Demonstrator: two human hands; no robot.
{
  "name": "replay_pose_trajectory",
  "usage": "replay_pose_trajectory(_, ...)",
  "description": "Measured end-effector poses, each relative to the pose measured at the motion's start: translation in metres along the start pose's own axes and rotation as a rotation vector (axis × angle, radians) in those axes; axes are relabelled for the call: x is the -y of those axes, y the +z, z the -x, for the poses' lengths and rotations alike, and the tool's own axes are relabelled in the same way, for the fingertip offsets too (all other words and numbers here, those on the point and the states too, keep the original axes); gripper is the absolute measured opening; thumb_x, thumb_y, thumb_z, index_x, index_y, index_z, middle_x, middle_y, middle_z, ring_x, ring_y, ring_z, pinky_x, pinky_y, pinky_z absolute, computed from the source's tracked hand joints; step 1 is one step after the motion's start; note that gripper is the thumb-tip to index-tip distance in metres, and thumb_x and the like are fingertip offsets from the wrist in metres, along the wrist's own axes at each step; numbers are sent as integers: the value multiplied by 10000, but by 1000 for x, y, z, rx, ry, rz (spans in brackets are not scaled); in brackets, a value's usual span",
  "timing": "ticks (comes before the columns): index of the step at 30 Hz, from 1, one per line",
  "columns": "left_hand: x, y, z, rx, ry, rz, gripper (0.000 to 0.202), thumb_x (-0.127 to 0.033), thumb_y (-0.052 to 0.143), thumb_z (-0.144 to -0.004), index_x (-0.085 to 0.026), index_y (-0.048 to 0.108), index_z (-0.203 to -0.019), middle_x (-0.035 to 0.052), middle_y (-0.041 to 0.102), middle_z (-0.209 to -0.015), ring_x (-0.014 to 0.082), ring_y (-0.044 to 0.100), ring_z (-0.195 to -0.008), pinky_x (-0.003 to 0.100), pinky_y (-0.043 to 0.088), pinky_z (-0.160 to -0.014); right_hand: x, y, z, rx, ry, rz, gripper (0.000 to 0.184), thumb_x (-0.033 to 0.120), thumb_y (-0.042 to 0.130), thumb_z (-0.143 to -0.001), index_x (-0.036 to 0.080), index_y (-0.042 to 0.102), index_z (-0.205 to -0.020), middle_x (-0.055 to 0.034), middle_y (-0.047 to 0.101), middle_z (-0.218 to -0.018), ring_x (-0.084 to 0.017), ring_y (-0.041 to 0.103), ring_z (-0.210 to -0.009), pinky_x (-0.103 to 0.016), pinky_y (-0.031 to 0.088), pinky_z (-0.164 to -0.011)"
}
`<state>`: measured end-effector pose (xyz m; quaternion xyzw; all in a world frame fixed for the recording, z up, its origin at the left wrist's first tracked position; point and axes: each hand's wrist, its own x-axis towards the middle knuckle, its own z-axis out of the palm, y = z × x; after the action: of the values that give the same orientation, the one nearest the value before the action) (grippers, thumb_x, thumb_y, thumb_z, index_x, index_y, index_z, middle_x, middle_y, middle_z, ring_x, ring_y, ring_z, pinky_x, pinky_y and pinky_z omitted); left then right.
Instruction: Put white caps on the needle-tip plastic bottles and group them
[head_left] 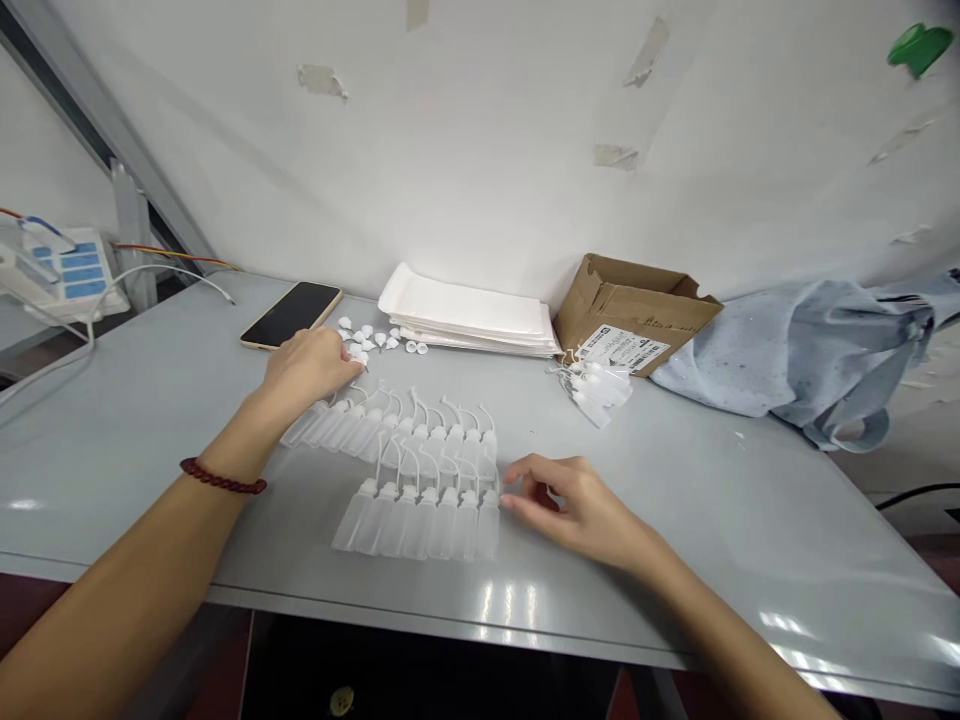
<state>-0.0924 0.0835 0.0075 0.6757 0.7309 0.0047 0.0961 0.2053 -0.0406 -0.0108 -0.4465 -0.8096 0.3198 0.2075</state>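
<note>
My left hand (311,365) reaches over the back row of bottles, its fingers closed in a pinch on a white needle-tip cap (360,358) at the edge of a small pile of similar caps (380,340). Small translucent squeeze bottles (405,525) lie side by side in a front row, their thin cap straps curling up. Behind them is a second row of the same bottles (364,430). My right hand (574,500) is beside the right end of the front row. Its thumb and index finger are curved and apart, close to the last bottle's neck, and hold nothing visible.
A phone (292,315) lies behind my left hand. White padded envelopes (469,310) are stacked by the wall, next to an open cardboard box (630,315). More bottles (596,388) sit before the box. Grey-blue cloth (780,350) lies right; a power strip (75,270) and cables are left.
</note>
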Motion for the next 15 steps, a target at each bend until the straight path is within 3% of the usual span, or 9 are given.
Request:
replay_pose_trajectory(3,0,-1,3,3,18,-12,386,-404,439,-800,-128,681,-917,201,653,-946,382,587,-936,378,422,-680,6,10,2,79,-39,127,271,336,605,-810,142,573,-997,41,558,-600,-74,443,-468,-202,337,-480)
replay_pose_trajectory(8,-1,-3,10,-1,59,-21,410,-412,377,-839,-125,652,-939,185,636,-929,346,589,-887,347,407,-655,10,17,4,53,-68,385,548,543,625,-738,107,567,-1065,19,568,-566,-111,456,-450,-234,296,-477)
replay_pose_trajectory(15,-6,-6,20,-96,115,25,377,-411,379,-842,-143,644,-854,148,633,-846,306,576,-813,321,377,-622,10,13,3,142,5,445,718,695,582,-708,113,574,-1128,-12,607,-583,-148,515,-488,-249,303,-513)
